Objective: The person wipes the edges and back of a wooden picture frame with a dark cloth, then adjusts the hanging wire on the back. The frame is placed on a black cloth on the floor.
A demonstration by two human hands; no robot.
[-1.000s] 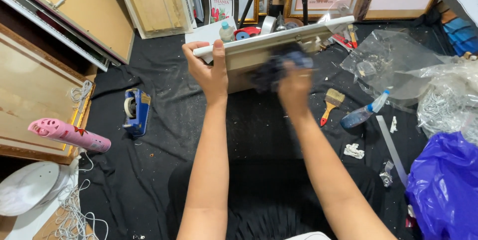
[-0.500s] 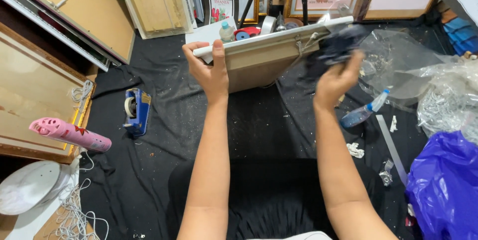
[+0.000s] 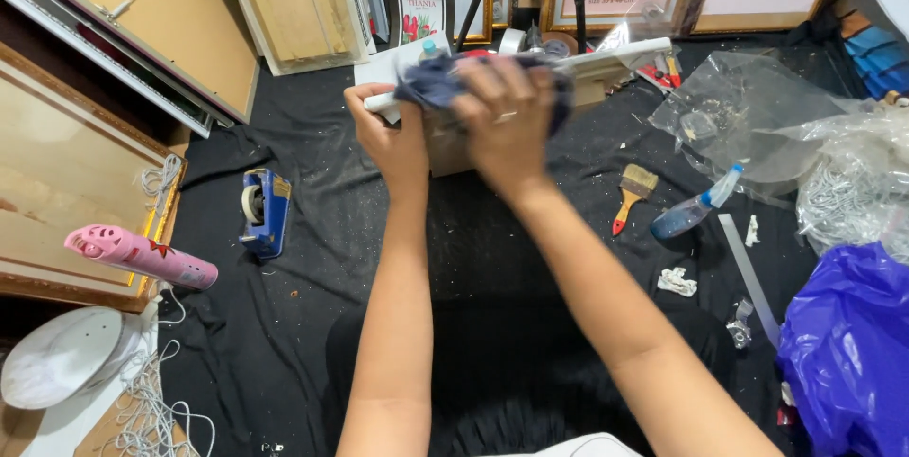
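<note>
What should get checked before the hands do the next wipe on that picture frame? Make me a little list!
1. Left hand grips the picture frame at its left end: ok.
2. Right hand presses the dark blue cloth flat on the frame: ok.
3. Frame is clean under the cloth: cannot tell, the hand and cloth cover it and the picture is blurred.
4. Spray bottle lies on the black floor sheet to the right of the arms: ok.
5. Paintbrush lies apart from the arms: ok.
</note>
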